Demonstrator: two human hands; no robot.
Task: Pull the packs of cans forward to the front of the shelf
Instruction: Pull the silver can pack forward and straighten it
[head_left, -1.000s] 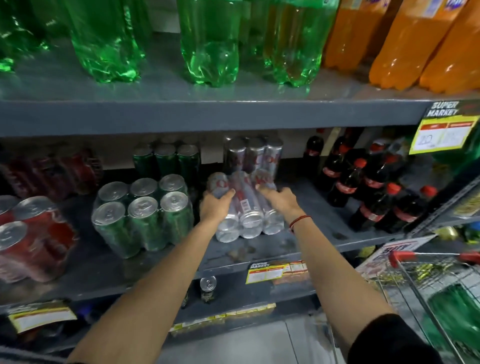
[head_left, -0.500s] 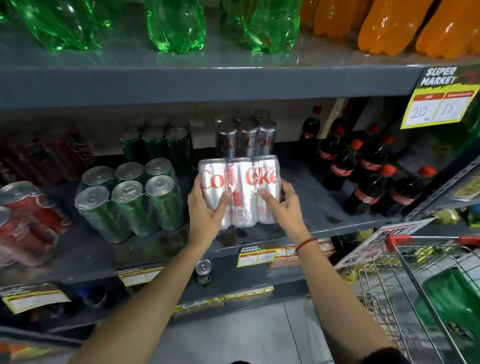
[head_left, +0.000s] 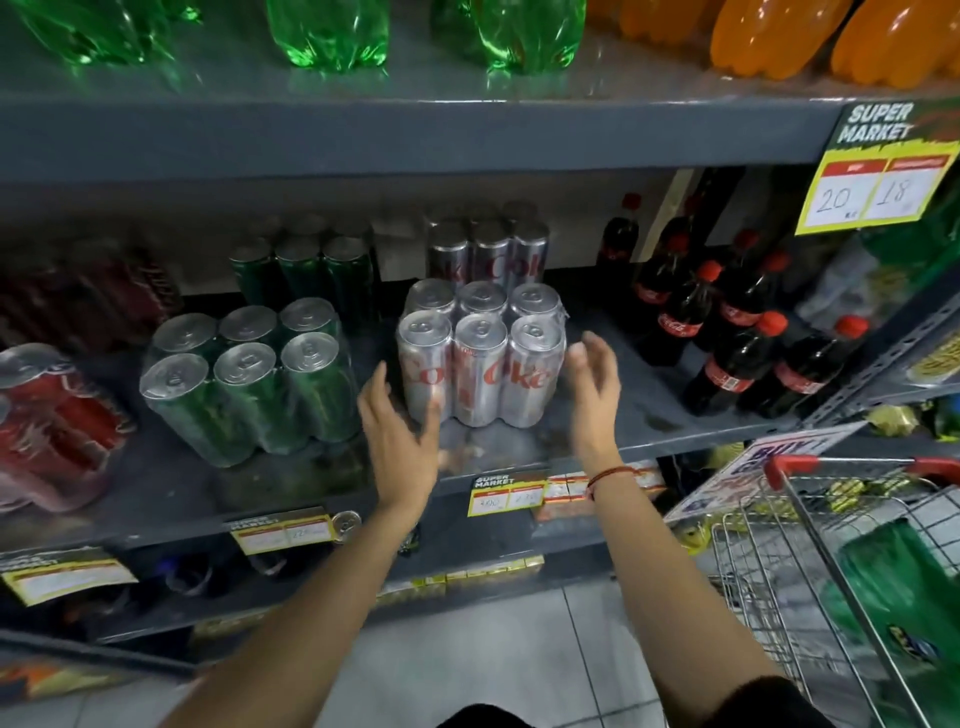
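Note:
A shrink-wrapped pack of silver Diet Coke cans stands upright near the front of the grey middle shelf. A second silver pack stands behind it at the back. My left hand hovers open just left of and in front of the front pack, fingers spread and blurred. My right hand is open a little to the pack's right, not touching it. A green can pack sits to the left near the front, another green pack behind it, and a red can pack at the far left.
Dark cola bottles with red caps fill the shelf's right side. Green bottles and orange bottles stand on the shelf above. A wire shopping cart with a red handle is at lower right. Price tags line the shelf edge.
The silver pack, held tilted and lifted in both hands, now stands upright on the shelf front. Both hands have let go and drawn apart from it.

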